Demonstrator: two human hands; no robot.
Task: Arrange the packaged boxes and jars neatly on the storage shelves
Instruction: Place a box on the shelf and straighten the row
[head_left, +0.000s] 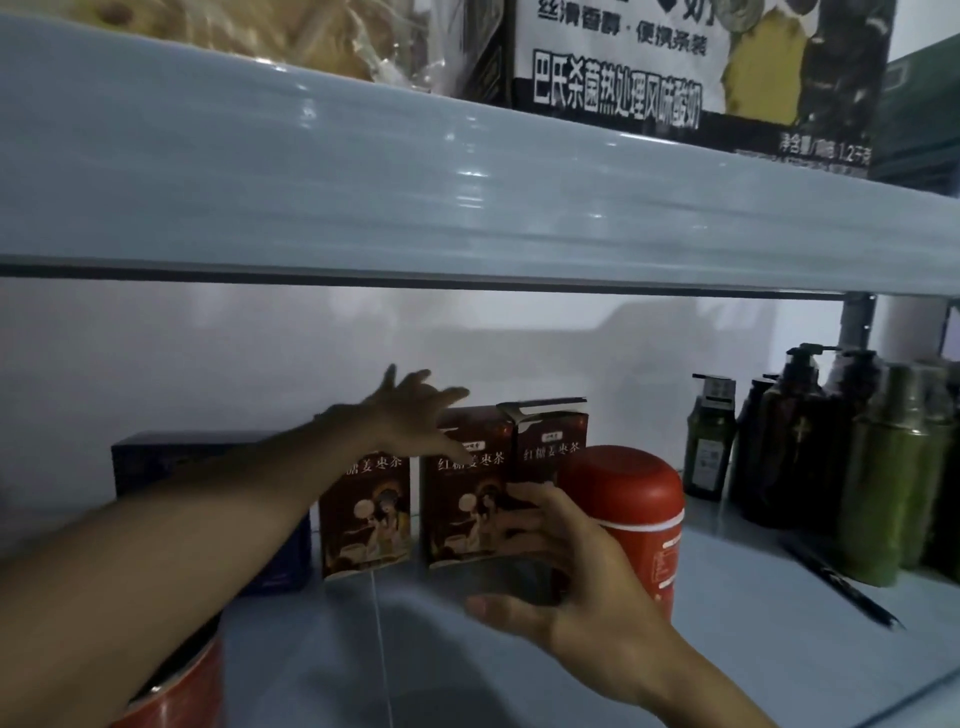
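The right hand (566, 566) is curled, thumb below and fingers above, round a dark rounded thing (511, 577) that it holds just over the front part of the lower shelf (337, 649). It is too dim to tell what the thing is. Directly behind this hand stands a red jar (636, 512), upright, near the middle of the shelf.

The left hand (415, 410) reaches further in with its fingers spread and straight, grasping nothing. It lies at the tops of the tea boxes, and whether it touches them cannot be told.

Three brown-red tea boxes stand upright in a row towards the back edge: the left box (366, 514), the middle box (465, 512) just beside it, and the right box (550, 441), which sits a little further back with its top flap raised. A dark blue box (171, 462) stands to the left of them, partly hidden by the left forearm. A red tin (176, 691) shows at the front left corner, under that arm.

Towards the right end of the shelf stand dark pump bottles (795, 431) and green bottles (883, 483), close together. A dark pen (841, 587) lies in front of them.

The upper shelf (467, 197) bears a black and white carton (701, 62) and a clear bag of pale food (260, 31).
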